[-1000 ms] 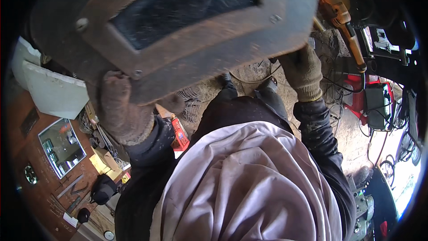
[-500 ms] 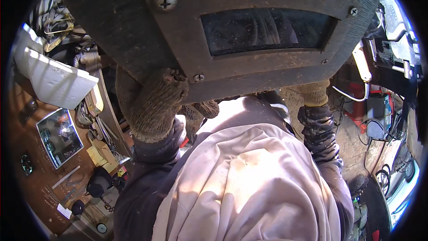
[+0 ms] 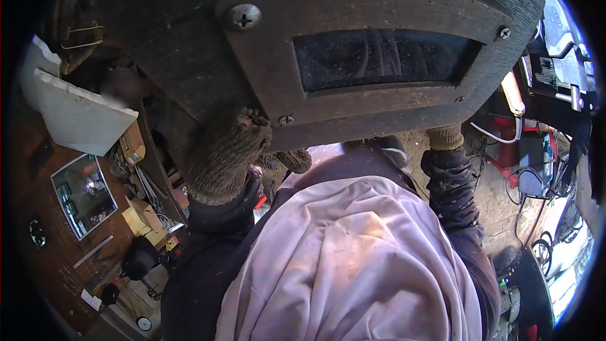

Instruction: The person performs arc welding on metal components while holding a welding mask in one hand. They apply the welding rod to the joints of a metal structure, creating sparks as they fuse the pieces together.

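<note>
A dark welding mask [image 3: 208, 44] with a rectangular tinted window [image 3: 379, 58] fills the upper half of the head view, very close to the camera. My left hand [image 3: 224, 151], in a knitted work glove, grips the mask's lower left edge. Of my right hand [image 3: 444, 136] only the gloved wrist shows below the mask's lower right edge; its fingers are hidden behind the mask. Beneath the mask lie my dark sleeves and a pale pink apron [image 3: 353, 265] over my chest.
A wooden bench at the left carries a white panel [image 3: 79, 117], a framed mirror [image 3: 83, 196] and several small tools. At the right are a red machine [image 3: 505, 151] with cables on a dirt floor and dark equipment [image 3: 562, 38].
The mask has come closer to the camera and lower, now covering most of the upper view. Both gloved hands rose with it; the right glove is now mostly hidden behind the mask.
</note>
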Demonstrator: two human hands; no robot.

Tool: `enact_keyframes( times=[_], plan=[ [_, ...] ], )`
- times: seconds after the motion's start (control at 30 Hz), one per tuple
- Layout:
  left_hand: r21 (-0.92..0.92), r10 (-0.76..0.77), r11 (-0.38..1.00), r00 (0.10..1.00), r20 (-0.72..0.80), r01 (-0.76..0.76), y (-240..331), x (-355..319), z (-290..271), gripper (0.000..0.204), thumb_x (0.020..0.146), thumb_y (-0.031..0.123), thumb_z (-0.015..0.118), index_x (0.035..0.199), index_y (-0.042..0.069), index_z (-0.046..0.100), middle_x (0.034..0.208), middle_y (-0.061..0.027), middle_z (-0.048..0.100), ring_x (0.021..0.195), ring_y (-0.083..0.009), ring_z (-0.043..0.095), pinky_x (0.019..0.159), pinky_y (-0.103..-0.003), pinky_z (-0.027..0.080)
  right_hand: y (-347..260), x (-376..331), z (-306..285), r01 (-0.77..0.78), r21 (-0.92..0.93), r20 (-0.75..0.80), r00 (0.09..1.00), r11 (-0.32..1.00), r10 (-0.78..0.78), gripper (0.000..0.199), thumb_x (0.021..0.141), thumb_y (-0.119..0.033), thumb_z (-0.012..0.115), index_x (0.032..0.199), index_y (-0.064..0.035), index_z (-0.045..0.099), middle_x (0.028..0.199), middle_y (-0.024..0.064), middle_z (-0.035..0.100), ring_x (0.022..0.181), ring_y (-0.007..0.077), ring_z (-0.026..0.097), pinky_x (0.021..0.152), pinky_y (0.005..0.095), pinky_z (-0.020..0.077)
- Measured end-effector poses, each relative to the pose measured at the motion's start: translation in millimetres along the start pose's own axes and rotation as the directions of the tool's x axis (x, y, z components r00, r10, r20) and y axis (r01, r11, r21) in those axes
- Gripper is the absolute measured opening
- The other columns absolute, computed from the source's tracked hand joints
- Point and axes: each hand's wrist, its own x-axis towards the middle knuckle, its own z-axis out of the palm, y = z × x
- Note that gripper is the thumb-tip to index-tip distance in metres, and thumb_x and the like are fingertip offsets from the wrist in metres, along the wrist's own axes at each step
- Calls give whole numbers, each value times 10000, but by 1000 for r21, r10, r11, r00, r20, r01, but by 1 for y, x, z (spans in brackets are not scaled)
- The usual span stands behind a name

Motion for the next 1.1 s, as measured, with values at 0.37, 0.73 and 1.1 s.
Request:
enact_keyframes(
  times=[0.37,0.73,1.1],
  plan=[
    [-132,126,981,984,-128,-143,-17,17,44,422,929,210,427,1253,-54,365,1171,-262,505,946,-346,610,807,-418,545,-5,-1,-5,0,46,-2,1000,999,0,479,726,-301,678,1107,-41,550,1025,107,621,897,278,621,755,357,504],
    [205,99,975,993,-60,-84,-8,19,52,406,906,131,471,1266,-26,370,1133,-176,541,937,-215,602,810,-323,512,-6,2,-7,-27,98,0,1000,995,27,483,741,-295,679,1118,-30,534,1030,114,619,890,265,626,739,342,512],
    [255,73,966,995,-74,-52,17,36,35,357,862,128,582,1174,-11,477,1051,-116,599,892,-197,611,831,-318,503,-28,8,-23,-211,675,5,960,707,281,581,809,-285,667,1228,23,408,989,115,609,773,213,630,658,303,512]
  ],
)
